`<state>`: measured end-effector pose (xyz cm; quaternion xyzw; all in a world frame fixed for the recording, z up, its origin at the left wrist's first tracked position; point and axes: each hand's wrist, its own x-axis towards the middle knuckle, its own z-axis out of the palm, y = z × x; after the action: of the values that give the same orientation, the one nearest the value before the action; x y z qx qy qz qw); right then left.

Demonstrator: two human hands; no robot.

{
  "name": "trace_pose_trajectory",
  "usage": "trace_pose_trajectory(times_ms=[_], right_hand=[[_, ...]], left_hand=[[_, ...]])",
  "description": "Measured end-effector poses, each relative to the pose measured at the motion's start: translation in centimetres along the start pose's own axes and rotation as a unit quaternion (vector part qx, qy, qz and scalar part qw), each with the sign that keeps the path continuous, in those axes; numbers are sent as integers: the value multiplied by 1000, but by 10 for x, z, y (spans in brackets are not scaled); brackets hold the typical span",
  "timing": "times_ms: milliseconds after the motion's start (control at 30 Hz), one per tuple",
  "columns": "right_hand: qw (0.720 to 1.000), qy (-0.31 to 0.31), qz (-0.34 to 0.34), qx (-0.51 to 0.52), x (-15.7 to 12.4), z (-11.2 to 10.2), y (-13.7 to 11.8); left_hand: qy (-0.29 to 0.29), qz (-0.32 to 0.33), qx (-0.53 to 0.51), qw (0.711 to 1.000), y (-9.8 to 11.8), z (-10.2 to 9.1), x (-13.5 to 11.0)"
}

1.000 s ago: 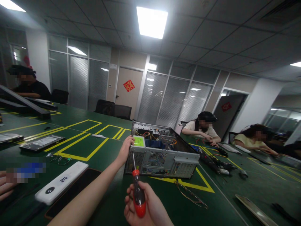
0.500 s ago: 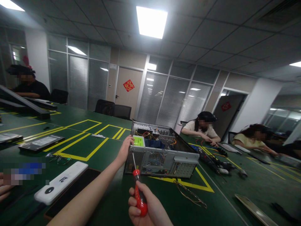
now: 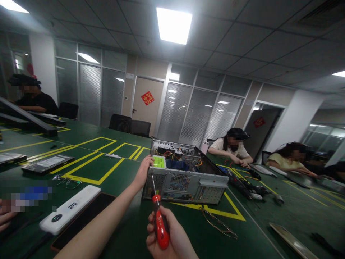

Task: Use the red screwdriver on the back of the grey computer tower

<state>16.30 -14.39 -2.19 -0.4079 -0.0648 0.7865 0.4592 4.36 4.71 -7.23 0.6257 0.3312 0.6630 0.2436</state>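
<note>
The right hand [image 3: 176, 228] is in front of the computer case [image 3: 198, 176], its grip closed around the red and black handle of a screwdriver [image 3: 161, 226]. The screwdriver slants up and away from that grip, its shaft rising to the upper left part of the case's near wall – too small there to tell whether the tip sits in a screw. The left hand [image 3: 145, 173] is at the left end of the case, fingers laid over the corner beside a metal box with a bright green label [image 3: 159, 162]; how firmly that grip holds, I cannot tell. The box sits inside the open case, just right of the left fingers and beyond the screwdriver's tip, with loose wires [image 3: 169, 154] behind it. The case stands on the green table [image 3: 129, 223]. Near its right front lies a pair of glasses [image 3: 218, 223]; left of it and nearer the wearer is a white device marked 21 [image 3: 78, 207], and farther left, well apart from the case, a hard drive [image 3: 48, 163]. Beyond the case's right side, a person in a pale top [image 3: 228, 146] leans on the table.
</note>
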Motion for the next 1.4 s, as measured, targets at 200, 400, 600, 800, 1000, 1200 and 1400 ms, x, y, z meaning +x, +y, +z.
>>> trace_pose_trajectory(times_ms=[200, 400, 600, 800, 1000, 1200, 1400], right_hand=[[999, -19, 39, -17, -2, 1, 0], [998, -29, 54, -8, 0, -1, 1], [999, -15, 39, 0, -3, 0, -3], [999, -2, 48, 19, -2, 1, -3], [999, -12, 15, 34, 5, 0, -2], [997, -52, 48, 1, 11, -7, 0], [996, -71, 40, 30, 6, -4, -3]], left_hand=[[-12, 3, -2, 1000, 0, 0, 0], [-5, -1, 3, 1000, 1, 0, 0], [3, -1, -2, 1000, -2, 1, 0], [1, -2, 0, 1000, -3, 0, 0], [-2, -4, -1, 1000, -2, 1, 1], [-1, 4, 6, 1000, 1, 1, 1], [-4, 3, 5, 1000, 1, 0, 1]])
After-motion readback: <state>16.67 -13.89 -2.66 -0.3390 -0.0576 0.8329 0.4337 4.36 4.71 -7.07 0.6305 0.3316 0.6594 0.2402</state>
